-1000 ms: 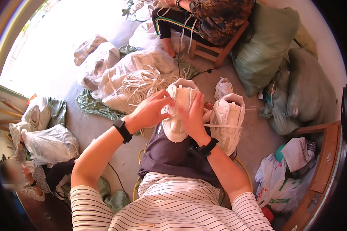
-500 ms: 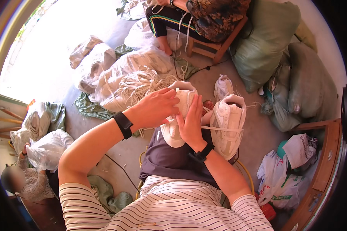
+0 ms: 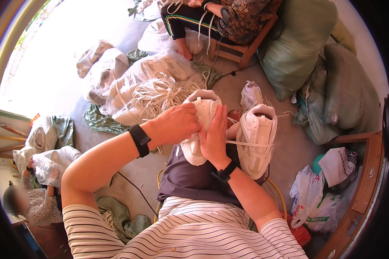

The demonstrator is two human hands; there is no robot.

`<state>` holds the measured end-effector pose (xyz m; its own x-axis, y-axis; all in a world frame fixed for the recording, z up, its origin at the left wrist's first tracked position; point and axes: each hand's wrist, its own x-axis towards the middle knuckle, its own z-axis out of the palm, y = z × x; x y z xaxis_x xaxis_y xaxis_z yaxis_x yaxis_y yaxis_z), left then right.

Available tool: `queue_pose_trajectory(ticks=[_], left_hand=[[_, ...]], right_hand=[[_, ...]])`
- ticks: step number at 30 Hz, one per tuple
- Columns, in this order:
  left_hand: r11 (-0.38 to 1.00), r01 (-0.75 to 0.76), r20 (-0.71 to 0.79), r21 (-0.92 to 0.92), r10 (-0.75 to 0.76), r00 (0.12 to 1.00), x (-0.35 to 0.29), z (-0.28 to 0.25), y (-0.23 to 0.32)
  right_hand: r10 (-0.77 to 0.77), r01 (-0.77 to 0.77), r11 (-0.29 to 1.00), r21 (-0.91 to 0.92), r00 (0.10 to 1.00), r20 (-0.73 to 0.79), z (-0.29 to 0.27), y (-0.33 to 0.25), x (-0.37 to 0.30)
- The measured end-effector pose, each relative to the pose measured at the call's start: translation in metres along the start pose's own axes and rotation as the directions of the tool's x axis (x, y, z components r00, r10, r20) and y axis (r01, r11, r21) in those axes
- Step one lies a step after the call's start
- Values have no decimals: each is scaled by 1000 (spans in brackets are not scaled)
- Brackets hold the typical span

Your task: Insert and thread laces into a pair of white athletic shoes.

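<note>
A white sneaker [image 3: 193, 151] rests on my dark-clothed thigh, heel opening away from me. My left hand [image 3: 179, 123] is closed in a pinch over its lacing area; whatever the fingertips hold is hidden. Along the sneaker's right side lies my right hand [image 3: 214, 140], fingers extended together and thumb toward the left hand, holding the shoe. A second white sneaker [image 3: 257, 149] sits just to the right, with a pale lace [image 3: 246, 143] stretched across it toward my right hand. Beyond it is another white shoe [image 3: 251, 96].
A heap of pale laces [image 3: 164, 93] lies on plastic-wrapped bundles [image 3: 112, 71] ahead. A seated person [image 3: 242, 19] handles laces at the far side. Large green sacks [image 3: 298, 47] stand far right, plastic bags [image 3: 309, 194] nearer. Another person [image 3: 41, 207] is at left.
My left hand has shifted slightly, its fingers curling closer together over the lacing area. My right hand and the sneakers stay nearly in place. The seated person's hands have moved a little.
</note>
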<state>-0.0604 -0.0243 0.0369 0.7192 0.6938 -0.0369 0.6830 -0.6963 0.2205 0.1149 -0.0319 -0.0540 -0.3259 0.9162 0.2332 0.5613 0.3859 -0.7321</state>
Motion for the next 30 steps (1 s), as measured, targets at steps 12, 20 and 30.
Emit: queue_pose_trajectory(ticks=[12, 20, 30], left_hand=[[981, 123, 137, -153, -103, 985, 5, -5, 2], [949, 302, 168, -90, -284, 944, 11, 4, 17], [902, 429, 387, 53, -415, 824, 14, -16, 44]], right_hand=[[-26, 26, 1000, 5, 999, -19, -6, -3, -7], [-30, 30, 999, -38, 999, -13, -8, -11, -18], [-44, 43, 998, -44, 998, -34, -17, -30, -39]])
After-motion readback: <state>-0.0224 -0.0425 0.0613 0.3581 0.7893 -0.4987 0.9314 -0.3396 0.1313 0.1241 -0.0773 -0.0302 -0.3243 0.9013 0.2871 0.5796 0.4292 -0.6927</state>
